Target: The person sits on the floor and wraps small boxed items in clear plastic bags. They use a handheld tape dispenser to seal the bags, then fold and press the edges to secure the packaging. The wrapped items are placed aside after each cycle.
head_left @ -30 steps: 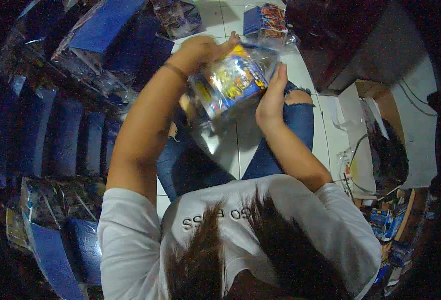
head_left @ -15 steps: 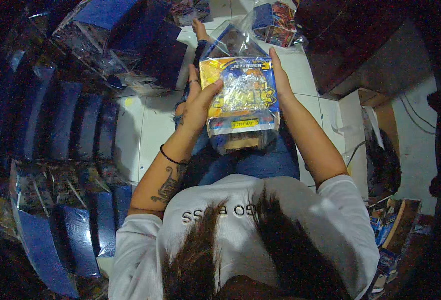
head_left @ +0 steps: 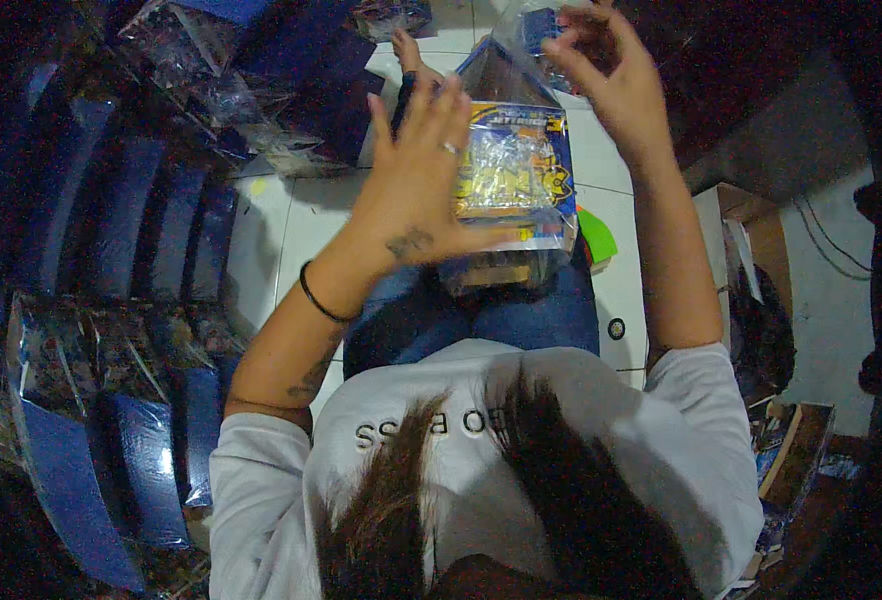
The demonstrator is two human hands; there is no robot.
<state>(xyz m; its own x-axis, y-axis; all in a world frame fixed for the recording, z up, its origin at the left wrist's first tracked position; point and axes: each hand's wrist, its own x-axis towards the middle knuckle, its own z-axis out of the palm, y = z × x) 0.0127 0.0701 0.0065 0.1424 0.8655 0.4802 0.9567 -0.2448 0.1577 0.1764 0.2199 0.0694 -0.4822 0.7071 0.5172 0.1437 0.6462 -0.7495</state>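
Note:
A clear-wrapped package with a blue and yellow printed front lies over my lap, its dark top end pointing away from me. My left hand is spread across its left side, fingers stretched out and the thumb lying over the lower front. Clear film shows at the package's far end. My right hand is raised past the far right corner, apart from the printed front. Its fingers are loosely curved, with a gap between thumb and forefinger; I cannot make out any film between them.
A bright green object rests right of the package, near a small black ring on the white tiles. Rows of blue wrapped packages stand on the left. At right is an open cardboard box. Another person's foot shows beyond.
My right hand has left the package's right side and risen up and away. My left hand has spread wider over the front. The package shifted slightly right, and the green object came into view.

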